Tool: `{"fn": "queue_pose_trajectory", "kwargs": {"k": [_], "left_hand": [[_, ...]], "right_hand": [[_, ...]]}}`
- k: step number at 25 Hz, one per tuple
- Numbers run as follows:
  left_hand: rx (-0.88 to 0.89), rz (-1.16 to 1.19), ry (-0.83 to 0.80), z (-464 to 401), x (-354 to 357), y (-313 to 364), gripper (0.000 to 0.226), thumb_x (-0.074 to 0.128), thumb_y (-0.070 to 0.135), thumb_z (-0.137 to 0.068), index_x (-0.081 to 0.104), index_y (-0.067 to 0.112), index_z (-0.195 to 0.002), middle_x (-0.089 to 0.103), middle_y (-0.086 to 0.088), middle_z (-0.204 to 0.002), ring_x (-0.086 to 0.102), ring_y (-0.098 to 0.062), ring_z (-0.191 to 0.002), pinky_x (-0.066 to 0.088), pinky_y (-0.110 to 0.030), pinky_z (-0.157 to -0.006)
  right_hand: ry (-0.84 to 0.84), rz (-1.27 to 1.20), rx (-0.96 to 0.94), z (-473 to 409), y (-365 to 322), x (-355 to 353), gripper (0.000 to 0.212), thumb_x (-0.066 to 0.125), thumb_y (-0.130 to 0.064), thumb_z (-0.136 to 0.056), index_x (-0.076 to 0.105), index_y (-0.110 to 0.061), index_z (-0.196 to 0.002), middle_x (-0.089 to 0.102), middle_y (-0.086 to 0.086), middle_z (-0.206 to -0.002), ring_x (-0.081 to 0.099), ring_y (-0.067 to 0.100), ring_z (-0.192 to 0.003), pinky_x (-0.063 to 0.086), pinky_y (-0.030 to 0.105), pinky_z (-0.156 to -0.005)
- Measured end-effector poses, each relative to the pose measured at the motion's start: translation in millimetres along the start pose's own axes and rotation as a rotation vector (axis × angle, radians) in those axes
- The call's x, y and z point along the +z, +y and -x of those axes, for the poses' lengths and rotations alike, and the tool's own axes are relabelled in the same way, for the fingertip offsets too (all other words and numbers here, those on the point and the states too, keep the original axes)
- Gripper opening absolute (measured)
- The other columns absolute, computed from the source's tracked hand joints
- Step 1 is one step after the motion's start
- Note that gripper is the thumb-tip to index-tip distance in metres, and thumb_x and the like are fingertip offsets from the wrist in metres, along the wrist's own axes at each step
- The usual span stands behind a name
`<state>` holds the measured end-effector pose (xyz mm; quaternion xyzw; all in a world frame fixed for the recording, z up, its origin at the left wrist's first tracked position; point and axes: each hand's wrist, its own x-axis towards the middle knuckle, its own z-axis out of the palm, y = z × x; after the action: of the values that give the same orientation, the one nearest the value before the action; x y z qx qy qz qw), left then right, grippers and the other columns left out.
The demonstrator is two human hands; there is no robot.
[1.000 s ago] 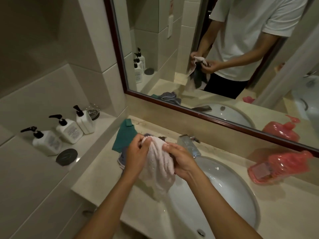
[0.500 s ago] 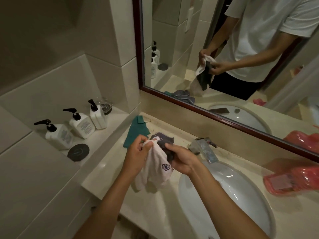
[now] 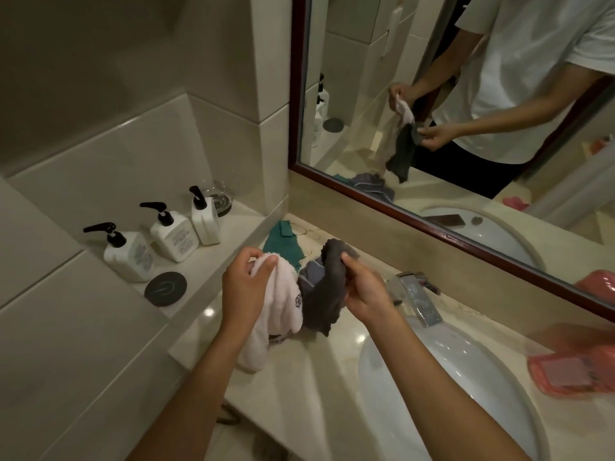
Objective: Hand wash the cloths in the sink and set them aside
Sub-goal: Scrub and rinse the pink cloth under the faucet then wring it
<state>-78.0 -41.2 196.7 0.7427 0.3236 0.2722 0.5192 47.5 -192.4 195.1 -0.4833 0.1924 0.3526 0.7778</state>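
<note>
My left hand (image 3: 244, 289) grips the top of a pale pink cloth (image 3: 283, 304) that hangs down over the counter left of the sink. My right hand (image 3: 364, 292) pinches a dark grey cloth (image 3: 324, 294), lifted beside the pink one. Behind them a blue-grey cloth (image 3: 311, 269) and a teal cloth (image 3: 283, 242) lie on the counter by the wall. The white oval sink (image 3: 466, 377) is to the right, under a chrome tap (image 3: 416, 294).
Three white pump bottles (image 3: 169, 234) and a dark round disc (image 3: 165, 289) stand on the ledge at left, with a glass dish (image 3: 218, 197) behind. A red refill pouch (image 3: 572, 371) lies right of the sink. The mirror (image 3: 466, 94) runs above the counter.
The two cloths came apart: my right hand drew the dark grey cloth out to the right while the left kept the pink one. The view swung left, away from the sink.
</note>
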Motion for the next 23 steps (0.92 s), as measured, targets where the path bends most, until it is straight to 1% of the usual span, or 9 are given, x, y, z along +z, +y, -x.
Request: {"fn": "queue_pose_trajectory", "kwargs": {"k": [2, 4, 7, 10, 12, 14, 16, 18, 23], "left_hand": [[0.018, -0.009, -0.011, -7, -1, 7, 0.025, 0.07, 0.026, -0.094, 0.052, 0.034, -0.078, 0.058, 0.014, -0.072, 0.055, 0.012, -0.065, 0.041, -0.004, -0.059], [0.032, -0.008, -0.023, -14, -1, 12, 0.024, 0.07, 0.028, -0.093, 0.053, 0.031, -0.077, 0.059, 0.013, -0.073, 0.055, 0.009, -0.066, 0.042, -0.006, -0.059], [0.026, -0.034, -0.084, -20, 0, 12, 0.022, 0.069, 0.03, -0.094, 0.053, 0.028, -0.079, 0.061, 0.008, -0.076, 0.054, 0.008, -0.068, 0.043, -0.009, -0.06], [0.005, -0.056, -0.125, -19, 7, 14, 0.023, 0.069, 0.032, -0.094, 0.052, 0.03, -0.078, 0.061, 0.009, -0.075, 0.055, 0.01, -0.066, 0.042, -0.007, -0.057], [0.017, -0.04, -0.137, -17, 17, 22, 0.021, 0.069, 0.032, -0.094, 0.054, 0.028, -0.079, 0.062, 0.011, -0.073, 0.055, 0.007, -0.064, 0.042, -0.007, -0.055], [0.035, -0.008, -0.16, -14, 28, 35, 0.017, 0.069, 0.031, -0.094, 0.058, 0.024, -0.083, 0.061, 0.012, -0.072, 0.055, 0.001, -0.062, 0.041, -0.011, -0.053], [0.061, 0.018, -0.211, -9, 39, 53, 0.014, 0.068, 0.031, -0.094, 0.059, 0.022, -0.087, 0.062, 0.009, -0.075, 0.056, -0.002, -0.065, 0.04, -0.013, -0.054], [0.108, 0.053, -0.264, -1, 52, 71, 0.015, 0.068, 0.032, -0.093, 0.059, 0.023, -0.085, 0.064, 0.009, -0.076, 0.059, -0.002, -0.066, 0.043, -0.014, -0.055], [0.287, -0.004, -0.401, 26, 92, 117, 0.024, 0.064, 0.039, -0.095, 0.05, 0.029, -0.077, 0.056, 0.014, -0.068, 0.052, 0.002, -0.062, 0.043, -0.012, -0.055]], "right_hand": [[0.058, 0.172, -0.038, -13, 10, 13, 0.015, 0.062, -0.012, -0.098, 0.065, -0.007, -0.111, 0.071, 0.016, -0.105, 0.07, 0.023, -0.088, 0.058, 0.029, -0.063], [0.056, 0.227, -0.026, -21, 20, 21, 0.023, 0.055, -0.011, -0.102, 0.062, 0.0, -0.12, 0.069, 0.02, -0.111, 0.067, 0.023, -0.091, 0.06, 0.034, -0.078], [-0.029, 0.236, 0.023, -22, 24, 22, 0.04, 0.047, -0.022, -0.106, 0.051, 0.001, -0.14, 0.062, 0.018, -0.134, 0.061, 0.026, -0.12, 0.047, 0.04, -0.108], [-0.155, 0.413, -0.089, -13, 24, 15, 0.05, 0.039, -0.038, -0.108, 0.045, -0.008, -0.148, 0.052, 0.006, -0.148, 0.05, 0.025, -0.137, 0.038, 0.037, -0.115], [-0.254, 0.515, -0.167, 0, 21, 7, 0.042, 0.042, -0.04, -0.106, 0.053, -0.019, -0.142, 0.057, 0.0, -0.143, 0.055, 0.019, -0.131, 0.043, 0.034, -0.111], [-0.291, 0.717, -0.273, 13, 15, -5, 0.028, 0.052, -0.035, -0.103, 0.065, -0.023, -0.125, 0.068, -0.005, -0.124, 0.064, 0.014, -0.114, 0.052, 0.03, -0.097], [-0.265, 0.852, -0.395, 26, 3, -20, 0.023, 0.057, -0.031, -0.101, 0.072, -0.013, -0.104, 0.072, -0.007, -0.095, 0.066, 0.011, -0.086, 0.052, 0.027, -0.075], [-0.208, 0.842, -0.496, 43, -14, -37, 0.032, 0.06, -0.033, -0.098, 0.069, -0.004, -0.092, 0.066, -0.003, -0.078, 0.06, 0.011, -0.071, 0.047, 0.029, -0.065], [-0.06, 0.782, -0.685, 97, -67, -78, 0.028, 0.059, -0.046, -0.087, 0.069, -0.02, -0.092, 0.068, -0.003, -0.081, 0.063, 0.005, -0.072, 0.051, 0.021, -0.062]]}}
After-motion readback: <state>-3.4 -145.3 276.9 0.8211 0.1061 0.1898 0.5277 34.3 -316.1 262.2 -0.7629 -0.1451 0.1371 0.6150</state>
